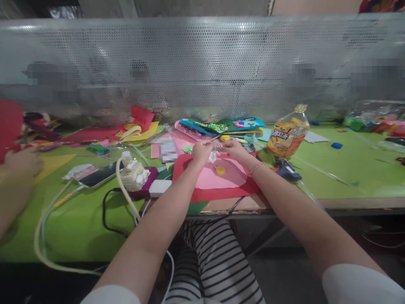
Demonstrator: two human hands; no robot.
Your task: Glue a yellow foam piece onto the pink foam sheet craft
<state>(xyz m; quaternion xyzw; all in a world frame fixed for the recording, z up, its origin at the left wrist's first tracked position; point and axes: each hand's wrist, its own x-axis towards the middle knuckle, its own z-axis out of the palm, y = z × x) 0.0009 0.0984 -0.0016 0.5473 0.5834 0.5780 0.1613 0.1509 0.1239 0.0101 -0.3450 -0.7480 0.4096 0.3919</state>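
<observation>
My left hand (202, 152) and my right hand (236, 150) are close together over the sheets in front of me. Fingers of both are closed on a crinkled piece of clear plastic (214, 156) between them; its exact kind is too blurred to make out. Below the hands, a pink paper shape (234, 179) lies on a red sheet (183, 179). A round yellow cap (220, 170) rests on the pink paper. Just beyond my fingers is a small yellow piece (225, 138).
A drink bottle (286, 133) stands at right, near a dark blue tool (288, 172). At left are a phone (103, 174), a power strip (144, 188) with cables and another person's hand (23, 162). Colourful felt pieces (221, 126) lie before the perforated metal panel (202, 63).
</observation>
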